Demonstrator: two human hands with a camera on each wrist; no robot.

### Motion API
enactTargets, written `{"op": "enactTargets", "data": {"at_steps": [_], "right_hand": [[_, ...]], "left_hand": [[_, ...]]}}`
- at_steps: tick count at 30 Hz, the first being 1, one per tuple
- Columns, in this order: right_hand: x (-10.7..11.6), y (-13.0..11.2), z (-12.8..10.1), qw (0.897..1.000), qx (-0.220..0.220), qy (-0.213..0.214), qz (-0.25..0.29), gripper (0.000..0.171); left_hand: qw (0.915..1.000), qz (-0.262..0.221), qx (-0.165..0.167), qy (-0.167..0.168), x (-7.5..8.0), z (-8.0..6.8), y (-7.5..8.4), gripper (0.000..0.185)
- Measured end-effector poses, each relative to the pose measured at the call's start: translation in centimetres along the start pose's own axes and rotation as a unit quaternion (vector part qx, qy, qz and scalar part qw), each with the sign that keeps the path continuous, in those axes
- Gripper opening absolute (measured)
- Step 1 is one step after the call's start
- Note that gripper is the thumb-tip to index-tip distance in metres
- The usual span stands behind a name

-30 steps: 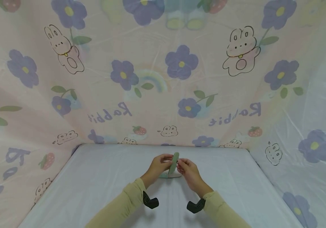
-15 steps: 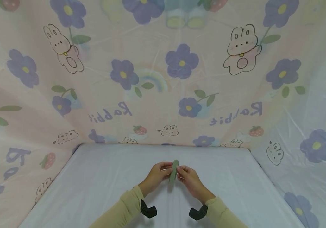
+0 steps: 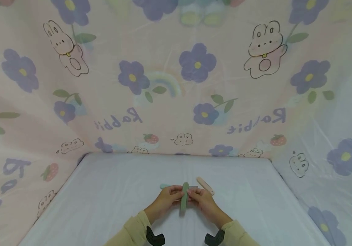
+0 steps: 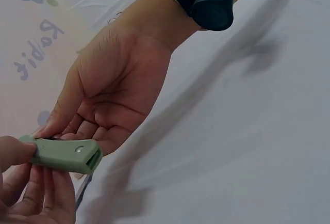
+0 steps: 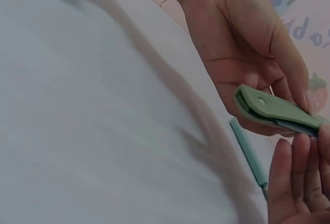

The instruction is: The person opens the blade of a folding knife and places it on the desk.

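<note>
A green folding knife (image 3: 184, 197) is held upright between the two hands at the middle of the table. My left hand (image 3: 165, 200) pinches it from the left, thumb on the handle. From the right, my right hand (image 3: 205, 201) pinches its side with thumb and fingertips. In the right wrist view, a dark blade edge shows along the slot of the green handle (image 5: 278, 108). Behind the hands lies a teal-handled knife (image 3: 163, 186), its grey blade partly hidden. To its right is a pink folding knife (image 3: 205, 185), lying slantwise.
A white cloth covers the table (image 3: 117, 174). Printed fabric (image 3: 163, 112) with flowers and rabbits hangs at the back and both sides. Each wrist wears a black camera mount (image 3: 155, 236).
Both hands have moved down the view, towards the body, with the green folding knife. The teal and pink knives now show behind them. The head view has tilted slightly.
</note>
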State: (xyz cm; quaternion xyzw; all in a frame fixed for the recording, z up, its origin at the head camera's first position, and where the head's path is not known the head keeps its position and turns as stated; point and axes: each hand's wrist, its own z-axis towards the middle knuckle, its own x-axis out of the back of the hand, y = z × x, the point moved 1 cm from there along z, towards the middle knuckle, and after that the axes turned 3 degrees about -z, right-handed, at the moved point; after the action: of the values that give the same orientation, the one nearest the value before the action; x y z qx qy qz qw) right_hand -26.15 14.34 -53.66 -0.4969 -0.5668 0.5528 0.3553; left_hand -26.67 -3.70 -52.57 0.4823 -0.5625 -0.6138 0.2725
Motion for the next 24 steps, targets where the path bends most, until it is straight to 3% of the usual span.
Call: {"op": "enactTargets", "data": {"at_steps": [12,24], "right_hand": [[-0.5,1.6,-1.0,0.999,-0.034,-0.017,-0.028,0.032],[-0.4,1.4,-1.6,0.998,-0.044,-0.025,-0.025,0.032]], "left_hand": [[0.9991,-0.016,0.038,-0.012,0.6,-1.8,-1.9,0.031],[0.9972,-0.025,0.07,0.01,0.0,-2.1,-1.6,0.031]]}}
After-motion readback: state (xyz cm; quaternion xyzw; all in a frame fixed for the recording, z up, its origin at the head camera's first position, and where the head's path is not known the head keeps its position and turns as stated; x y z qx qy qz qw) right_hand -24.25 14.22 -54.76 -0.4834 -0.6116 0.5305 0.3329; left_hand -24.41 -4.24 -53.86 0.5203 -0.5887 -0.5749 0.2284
